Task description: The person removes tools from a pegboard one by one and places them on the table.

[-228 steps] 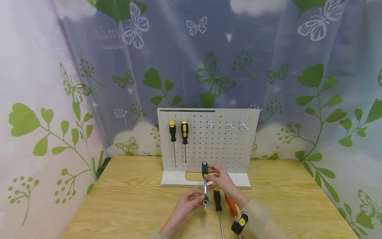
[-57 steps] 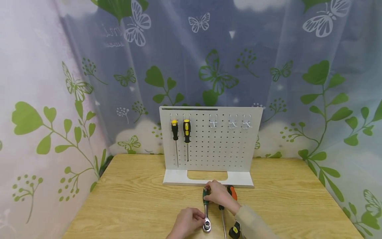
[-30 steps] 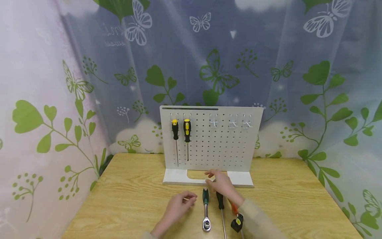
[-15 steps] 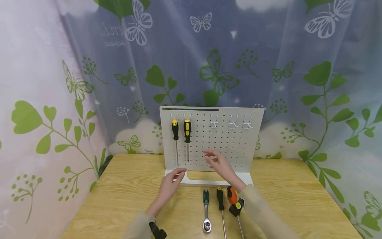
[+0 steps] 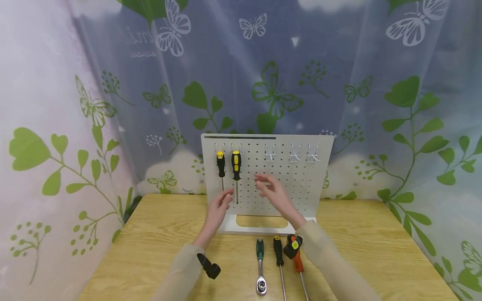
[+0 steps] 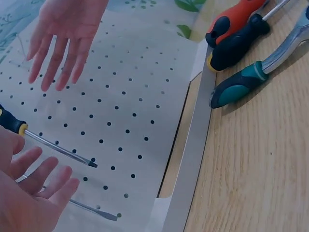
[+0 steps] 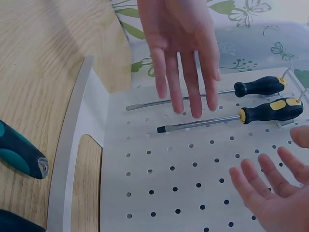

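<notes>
My left hand (image 5: 218, 211) is raised before the pegboard's left part, fingers extended, close to the shafts of two hanging screwdrivers. One is a thin black-handled screwdriver (image 5: 221, 165) with a yellow end; the other is a thicker black-and-yellow screwdriver (image 5: 236, 165). In the head view, the left hand covers the thin one's tip. My right hand (image 5: 275, 194) hovers in front of the board's middle, fingers spread and holding nothing. On the table lie a ratchet wrench (image 5: 260, 267) with a green-black handle, a black-handled screwdriver (image 5: 278, 253) and an orange-handled screwdriver (image 5: 298, 261), partly hidden by the right wrist camera.
The white pegboard (image 5: 278, 184) stands on its base at the table's back. Three bare hooks (image 5: 270, 155) are on its upper right half. Behind the wooden table (image 5: 158, 234) hangs a patterned curtain (image 5: 233, 79).
Earlier both hands held the ratchet wrench upright, then laid it beside the other tools and let go. Since then both hands have risen forward to the pegboard, the left toward the hanging screwdrivers.
</notes>
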